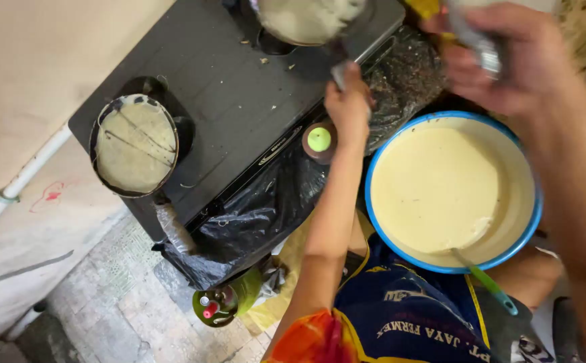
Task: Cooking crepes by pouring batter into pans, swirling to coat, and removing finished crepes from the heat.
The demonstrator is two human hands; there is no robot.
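Two pans cooking; left hand (348,101) grips far pan's (306,20) handle, right hand (501,57) clutches probably a metal ladle (481,47); next, batter bowl (531,168).

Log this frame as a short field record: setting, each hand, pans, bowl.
setting: black two-burner stove seen from above, black plastic sheet under it
left hand: closed on the handle of the upper pan of pale batter
right hand: closed on a metal utensil, blurred
second pan: on the left burner, batter spread thin
bowl: blue-rimmed, pale batter, green-handled ladle resting inside
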